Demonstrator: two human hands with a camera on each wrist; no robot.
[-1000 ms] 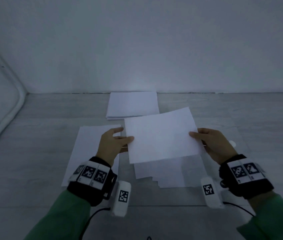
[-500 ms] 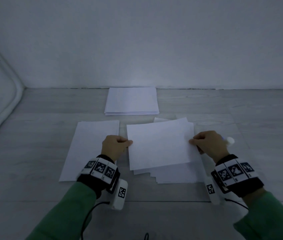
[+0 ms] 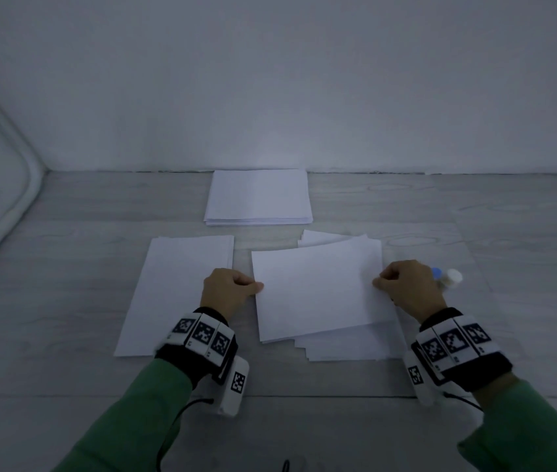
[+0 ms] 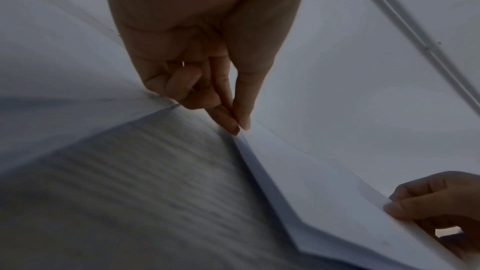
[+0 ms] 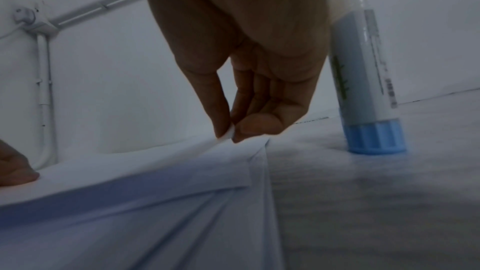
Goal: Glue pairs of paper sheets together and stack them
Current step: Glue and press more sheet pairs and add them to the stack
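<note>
The person is holding one white sheet (image 3: 314, 291) by its two side edges, low over the fanned pile (image 3: 352, 345) on the wooden floor (image 3: 508, 233), and the symmetric hold is probably there to keep the thin paper flat and level while it is being lined up. The left hand (image 3: 226, 291) is pinching the sheet's left edge between thumb and fingertip, the other fingers curled in; the left wrist view is showing that pinch meeting right at the paper's edge. The right hand (image 3: 409, 287) is pinching the right edge the same way, and the right wrist view is showing the paper creasing up slightly between thumb and forefinger. Edge grips like these are likely keeping the fingers off the sheet's face, which would matter if glue is on it, though no glue is visible on the paper. The sheet is sitting slightly skewed against the pile beneath, so it is probably being squared before it is let down. The glue stick (image 5: 369, 73) is standing upright on its blue base just beside the right hand, seemingly parked within reach for the next pair. A neat stack (image 3: 258, 199) is lying near the wall, well apart, and another tidy stack of paper (image 3: 181, 291) is lying just left of the left hand; which pile serves which purpose cannot be told.
</note>
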